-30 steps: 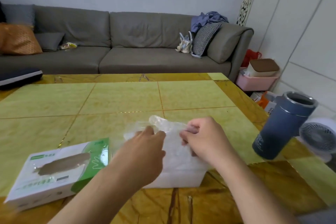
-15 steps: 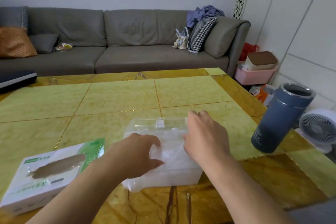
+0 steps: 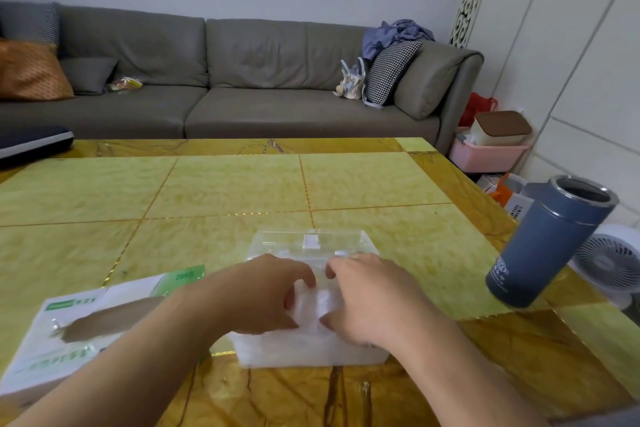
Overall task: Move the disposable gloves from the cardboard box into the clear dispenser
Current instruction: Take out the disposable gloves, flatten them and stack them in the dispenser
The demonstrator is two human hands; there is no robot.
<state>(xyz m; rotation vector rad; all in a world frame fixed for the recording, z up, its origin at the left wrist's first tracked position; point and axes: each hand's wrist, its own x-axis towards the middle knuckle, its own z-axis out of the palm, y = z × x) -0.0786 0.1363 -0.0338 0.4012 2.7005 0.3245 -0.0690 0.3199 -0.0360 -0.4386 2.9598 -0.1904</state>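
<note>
Since the earlier frame both hands have drawn together over the clear dispenser (image 3: 313,352), pressing the disposable gloves (image 3: 320,302) down inside it. Left to right: the cardboard box (image 3: 69,340) lies flat on the table (image 3: 225,191); the left hand (image 3: 263,295) and right hand (image 3: 370,295), fingers curled into the crumpled gloves, rest atop the dispenser. A blue tumbler (image 3: 543,246) stands well apart at the right edge.

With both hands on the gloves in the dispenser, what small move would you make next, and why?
Probably press the gloves flatter: both the left hand and right hand rest on the wad, which seems to fill the clear dispenser, whose lid is tipped back.
</note>
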